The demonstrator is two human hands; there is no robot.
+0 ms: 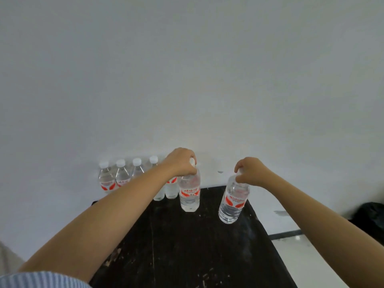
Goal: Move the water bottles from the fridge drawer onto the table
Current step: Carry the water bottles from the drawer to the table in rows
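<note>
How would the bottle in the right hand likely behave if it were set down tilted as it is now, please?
The bottle looks full, so probably heavy for its size. It is tall and narrow, gripped at the cap by the right hand, and leans, so it may tip. Its round body would likely roll.

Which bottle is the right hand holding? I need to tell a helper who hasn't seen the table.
Start at the black table against the white wall, where a row of bottles stands along the far edge. The bottle gripped by the right hand is alone at the right, tilted, apart from the rest.
</note>
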